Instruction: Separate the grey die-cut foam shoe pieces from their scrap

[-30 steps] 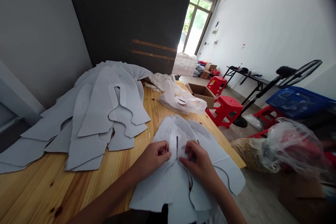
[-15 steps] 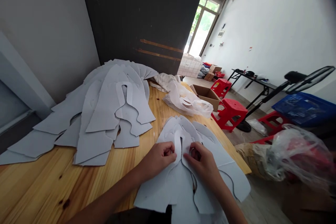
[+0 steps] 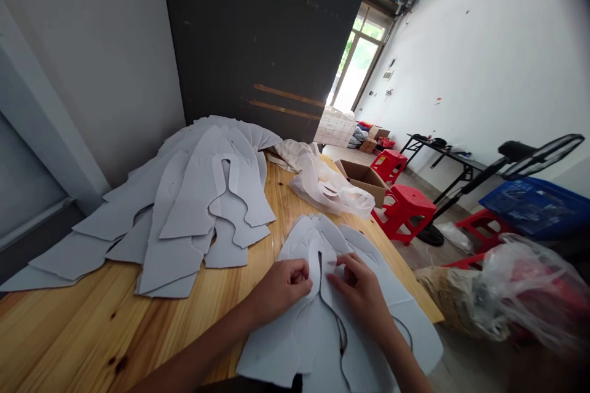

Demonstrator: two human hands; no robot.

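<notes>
A pile of flat white cut-out pieces (image 3: 281,344), fabric or thin foam, lies at the table's near right edge. The top piece has a narrow slot in its middle with a pale U-shaped band (image 3: 314,252) around it. Left of this slot is my left hand (image 3: 288,282), its fingers curled and its thumb and forefinger closed at the band's edge. Across the slot, my right hand (image 3: 362,288) bends its thumb and fingers onto the band's right side. Exactly what lies between the fingertips is partly hidden. Below the slot, wavy edges of the layers part slightly.
A larger heap of similar white pieces (image 3: 184,196) covers the wooden table (image 3: 92,338) at left. Behind my hands lies a thin white plastic bag (image 3: 332,190). Off the right edge stand a cardboard box (image 3: 364,178), red stools (image 3: 410,209), a fan (image 3: 530,153) and a blue crate (image 3: 539,206).
The whole view has shifted slightly downward in the picture. My right hand's fingers have opened out a little over the band; my left hand keeps its place beside the slot.
</notes>
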